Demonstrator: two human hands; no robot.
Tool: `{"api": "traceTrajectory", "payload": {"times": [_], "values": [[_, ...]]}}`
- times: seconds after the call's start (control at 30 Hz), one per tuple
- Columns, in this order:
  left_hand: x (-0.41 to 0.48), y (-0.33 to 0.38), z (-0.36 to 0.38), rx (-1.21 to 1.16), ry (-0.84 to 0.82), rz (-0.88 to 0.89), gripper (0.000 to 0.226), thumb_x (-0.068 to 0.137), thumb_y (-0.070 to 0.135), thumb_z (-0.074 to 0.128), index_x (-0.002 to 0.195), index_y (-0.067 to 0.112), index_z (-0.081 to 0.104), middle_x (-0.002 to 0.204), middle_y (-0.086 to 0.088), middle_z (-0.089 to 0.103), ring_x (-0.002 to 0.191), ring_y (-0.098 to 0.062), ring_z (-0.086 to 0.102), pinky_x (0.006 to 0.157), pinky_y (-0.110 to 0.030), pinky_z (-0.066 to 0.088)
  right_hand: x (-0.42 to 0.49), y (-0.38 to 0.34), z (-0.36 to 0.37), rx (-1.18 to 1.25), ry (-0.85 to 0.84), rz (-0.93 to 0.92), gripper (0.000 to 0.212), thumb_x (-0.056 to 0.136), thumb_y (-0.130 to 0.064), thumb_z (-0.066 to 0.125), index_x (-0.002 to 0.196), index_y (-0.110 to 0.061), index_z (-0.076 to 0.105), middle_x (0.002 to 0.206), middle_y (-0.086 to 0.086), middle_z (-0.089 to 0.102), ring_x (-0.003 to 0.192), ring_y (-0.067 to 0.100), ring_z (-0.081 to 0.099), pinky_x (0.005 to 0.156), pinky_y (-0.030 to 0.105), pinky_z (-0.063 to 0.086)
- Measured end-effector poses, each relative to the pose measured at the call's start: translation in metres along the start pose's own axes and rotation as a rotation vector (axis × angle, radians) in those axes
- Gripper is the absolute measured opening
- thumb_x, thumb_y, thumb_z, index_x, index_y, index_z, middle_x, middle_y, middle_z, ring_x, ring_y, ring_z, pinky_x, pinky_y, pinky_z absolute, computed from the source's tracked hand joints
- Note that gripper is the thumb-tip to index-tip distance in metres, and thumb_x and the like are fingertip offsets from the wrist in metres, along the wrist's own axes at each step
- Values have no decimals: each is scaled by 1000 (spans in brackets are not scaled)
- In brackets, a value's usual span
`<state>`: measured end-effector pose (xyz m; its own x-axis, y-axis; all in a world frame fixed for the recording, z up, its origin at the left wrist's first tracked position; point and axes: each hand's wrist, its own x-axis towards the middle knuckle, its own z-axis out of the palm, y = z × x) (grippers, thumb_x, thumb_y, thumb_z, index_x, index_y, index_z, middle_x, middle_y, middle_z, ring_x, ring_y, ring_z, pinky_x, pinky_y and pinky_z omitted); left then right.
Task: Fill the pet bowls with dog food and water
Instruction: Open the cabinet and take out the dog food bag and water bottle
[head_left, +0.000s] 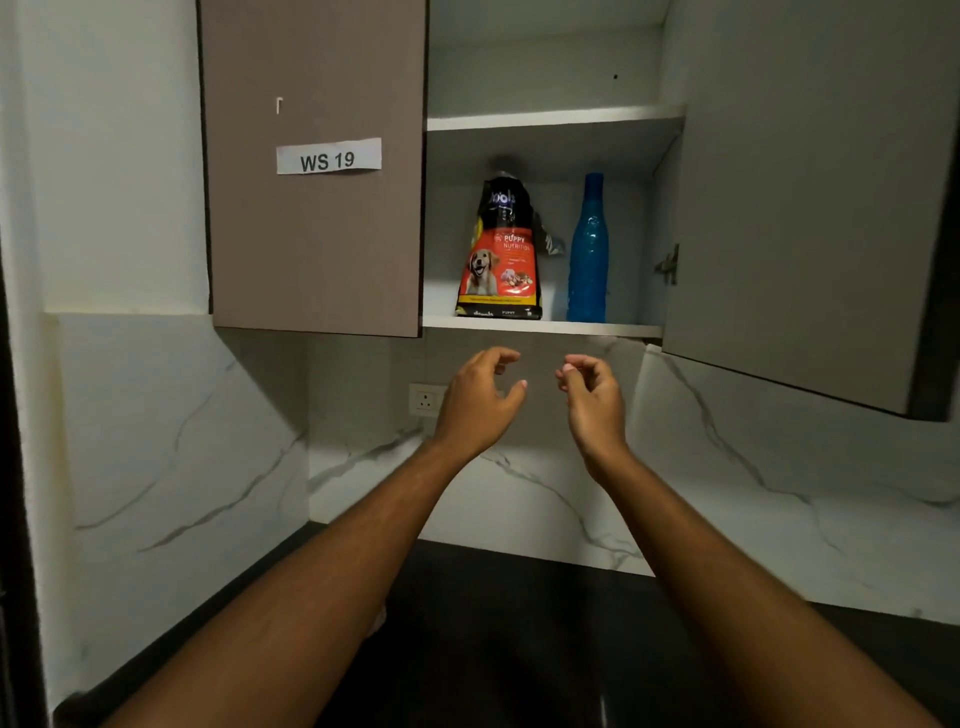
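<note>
A black and red bag of puppy food (500, 254) stands upright on the lower shelf (540, 326) of an open wall cupboard. Just right of it stands a tall blue bottle (588, 249). Both my arms reach up toward the shelf. My left hand (480, 400) hangs below the bag, fingers curled and apart, holding nothing. My right hand (595, 397) hangs below the bottle, fingers loosely curled, also empty. Neither hand touches the bag or the bottle. No pet bowls are in view.
The right cupboard door (800, 208) is swung open toward me. The left door (317, 218) is closed and bears a "WS 19" label. A wall socket (426, 400) sits on the marble backsplash behind my left hand. A dark countertop (519, 649) lies below.
</note>
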<state>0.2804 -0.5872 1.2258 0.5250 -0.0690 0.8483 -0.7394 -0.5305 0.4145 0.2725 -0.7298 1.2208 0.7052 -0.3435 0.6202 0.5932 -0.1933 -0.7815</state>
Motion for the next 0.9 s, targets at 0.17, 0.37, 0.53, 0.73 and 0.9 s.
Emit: {"api": "traceTrajectory", "payload": {"times": [0.17, 0.37, 0.53, 0.73, 0.9], "values": [[37, -47, 3, -6, -81, 16, 46, 88, 22, 66, 130, 12, 53, 129, -6, 59, 116, -18, 56, 92, -30, 49, 36, 11, 33, -148, -6, -97, 23, 99, -20, 52, 120, -13, 55, 106, -2, 59, 98, 11, 57, 77, 15, 43], [87, -94, 21, -39, -82, 21, 46, 85, 21, 69, 127, 12, 53, 127, -7, 59, 114, -18, 56, 94, -32, 49, 94, 22, 60, -267, -15, -184, 23, 99, -22, 51, 120, -13, 53, 103, -2, 58, 92, 10, 56, 74, 17, 45], [142, -127, 36, -135, -25, -7, 42, 82, 10, 70, 122, 5, 56, 120, -13, 61, 107, -21, 60, 91, -37, 55, 161, 32, 75, -321, -9, -339, 17, 97, -17, 53, 113, -12, 56, 106, -1, 60, 94, 10, 58, 72, 14, 45], [224, -162, 48, -50, 10, -6, 42, 82, 12, 69, 121, 5, 56, 118, -12, 63, 106, -23, 61, 83, -25, 47, 249, 38, 90, -396, -143, -386, 20, 94, -20, 60, 112, -10, 58, 103, -1, 59, 88, 10, 57, 69, 18, 47], [278, -189, 60, 66, -73, -73, 55, 84, 19, 70, 132, 5, 47, 131, -11, 55, 114, -21, 55, 85, -25, 41, 307, 50, 107, -409, -216, -227, 41, 90, -18, 67, 125, -7, 48, 118, 8, 55, 106, 24, 60, 83, 36, 57]]}}
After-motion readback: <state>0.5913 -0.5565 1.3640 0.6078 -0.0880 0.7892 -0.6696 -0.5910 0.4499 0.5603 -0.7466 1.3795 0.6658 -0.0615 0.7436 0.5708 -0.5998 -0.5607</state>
